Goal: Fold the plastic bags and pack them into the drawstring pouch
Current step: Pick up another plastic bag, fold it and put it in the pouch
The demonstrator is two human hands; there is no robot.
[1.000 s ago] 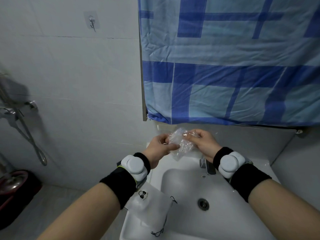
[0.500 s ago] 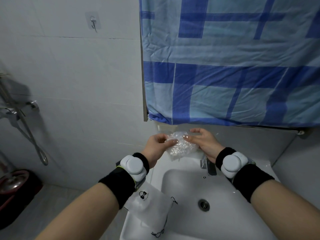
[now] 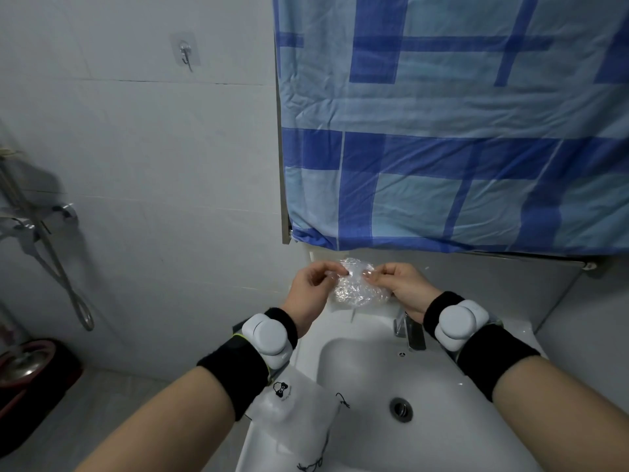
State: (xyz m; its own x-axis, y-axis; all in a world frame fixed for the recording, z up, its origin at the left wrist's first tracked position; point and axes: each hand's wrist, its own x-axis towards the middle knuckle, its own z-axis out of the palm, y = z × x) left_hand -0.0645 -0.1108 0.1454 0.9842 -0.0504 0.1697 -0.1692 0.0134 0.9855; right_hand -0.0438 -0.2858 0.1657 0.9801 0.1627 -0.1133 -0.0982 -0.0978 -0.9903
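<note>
A crumpled clear plastic bag (image 3: 358, 284) is held in the air above the back of the white sink (image 3: 360, 434). My left hand (image 3: 315, 287) pinches its upper left edge and my right hand (image 3: 403, 284) pinches its upper right edge, fingertips close together. The white drawstring pouch (image 3: 292, 413), printed with a small black logo, lies flat on the sink's left rim under my left forearm, its black cord trailing toward the front.
A chrome tap (image 3: 410, 332) stands behind the basin, just under my right wrist. A blue checked cloth (image 3: 452, 131) hangs over the wall above. A shower hose (image 3: 54, 267) and a dark red basin (image 3: 23, 369) are at the left.
Both hands have shifted their grip to the bag's top edge, and the bag now hangs lower and flatter between them than one second ago.
</note>
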